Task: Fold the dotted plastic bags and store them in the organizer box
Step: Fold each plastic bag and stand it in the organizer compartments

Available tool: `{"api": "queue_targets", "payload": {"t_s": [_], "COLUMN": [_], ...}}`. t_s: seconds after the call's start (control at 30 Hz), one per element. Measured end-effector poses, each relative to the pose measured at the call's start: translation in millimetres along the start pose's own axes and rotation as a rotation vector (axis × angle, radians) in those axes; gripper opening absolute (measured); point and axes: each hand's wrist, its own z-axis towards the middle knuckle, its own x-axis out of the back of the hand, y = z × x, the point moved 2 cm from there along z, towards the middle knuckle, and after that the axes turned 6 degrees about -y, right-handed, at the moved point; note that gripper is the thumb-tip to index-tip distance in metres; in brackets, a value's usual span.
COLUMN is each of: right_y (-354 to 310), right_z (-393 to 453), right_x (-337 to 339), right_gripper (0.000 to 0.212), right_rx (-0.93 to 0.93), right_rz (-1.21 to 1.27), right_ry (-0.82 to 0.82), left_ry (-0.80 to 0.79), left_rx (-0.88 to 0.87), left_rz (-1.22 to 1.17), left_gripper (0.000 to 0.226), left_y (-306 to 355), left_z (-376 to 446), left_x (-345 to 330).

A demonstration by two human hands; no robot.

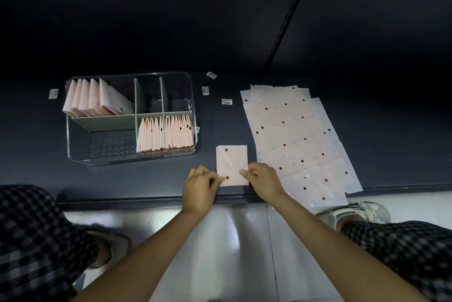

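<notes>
A folded pink dotted plastic bag (231, 163) lies flat near the front edge of the dark table. My left hand (200, 186) pinches its lower left corner, and my right hand (263, 179) pinches its lower right edge. To the right lies a stack of unfolded dotted bags (296, 140), spread flat and reaching past the table's front edge. The clear organizer box (71, 152) stands to the left, with green dividers. Folded bags stand upright in its back left compartment (95, 98) and its front right compartment (163, 134).
Small white barcode labels (226, 101) lie scattered on the table (36, 142) behind the box and the stack. The table's front edge runs just below my hands. Below it are the pale floor, my checked trouser legs and a shoe (354, 213).
</notes>
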Motion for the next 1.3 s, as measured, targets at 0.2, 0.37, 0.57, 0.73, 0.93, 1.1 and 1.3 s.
{"api": "queue_targets", "payload": {"t_s": [0.2, 0.37, 0.57, 0.73, 0.93, 1.1, 1.3], "right_y": [-5.8, -7.9, -9.0, -4.9, -4.7, -28.4, -69.5], "right_z": [11.2, 16.7, 18.6, 11.5, 0.4, -20.3, -32.7], "right_x": [-0.2, 1.9, 3.4, -0.9, 5.8, 33.2, 38.7], "right_gripper": [0.047, 0.053, 0.052, 0.040, 0.050, 0.029, 0.049], "right_rx": [-0.092, -0.127, -0.154, -0.184, -0.214, 0.072, 0.490], "right_rz": [-0.108, -0.113, -0.120, -0.008, 0.273, -0.037, -0.748], "right_ry": [-0.002, -0.047, -0.071, -0.008, -0.026, 0.223, -0.095], "left_ry": [0.041, -0.051, -0.377, -0.384, -0.354, -0.379, -0.546], "left_rx": [0.078, -0.347, -0.439, -0.421, -0.461, -0.449, -0.464], "left_rz": [0.147, 0.391, 0.800, 0.810, 0.743, 0.550, 0.540], "left_gripper": [0.018, 0.048, 0.077, 0.079, 0.058, 0.049, 0.033], "left_y": [13.0, 21.5, -0.3, -5.0, -0.5, 24.6, 60.5], "left_z": [-3.1, -0.7, 9.2, 8.4, 3.6, 11.3, 25.9], "left_x": [-0.8, -0.1, -5.5, -6.9, 6.5, 40.1, 98.3]}}
